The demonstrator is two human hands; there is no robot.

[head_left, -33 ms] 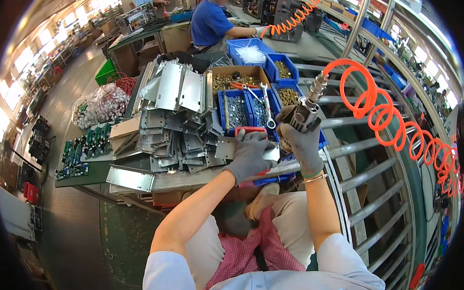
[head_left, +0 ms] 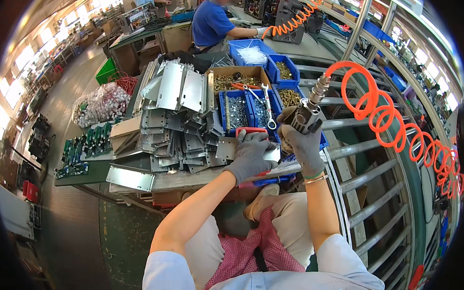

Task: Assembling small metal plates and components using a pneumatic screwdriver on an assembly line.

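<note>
My left hand (head_left: 251,155), in a grey glove, presses with bent fingers on a flat metal plate (head_left: 225,149) at the bench's front edge. A red block or handle (head_left: 251,129) shows just beyond its fingertips; its kind is not clear. My right hand (head_left: 304,146), also gloved, is wrapped round a pneumatic screwdriver (head_left: 308,113). The tool's tail points up to an orange coiled air hose (head_left: 360,92). Its tip is hidden near the right end of the plate. Left of my hands lies a tall pile of bent metal brackets (head_left: 172,129), with a single bracket (head_left: 130,177) at the edge.
Blue bins (head_left: 236,111) of small screws stand beyond my hands, with a combination wrench (head_left: 268,107) across them. A cardboard box (head_left: 224,73) holds brass-coloured parts. Metal rollers (head_left: 371,178) run along the right. Green circuit boards (head_left: 86,145) lie left. A person in blue (head_left: 211,23) works across.
Both hands, the plate and the screwdriver stay in almost the same place. The view shifts very slightly, and the orange hose sways a little.
</note>
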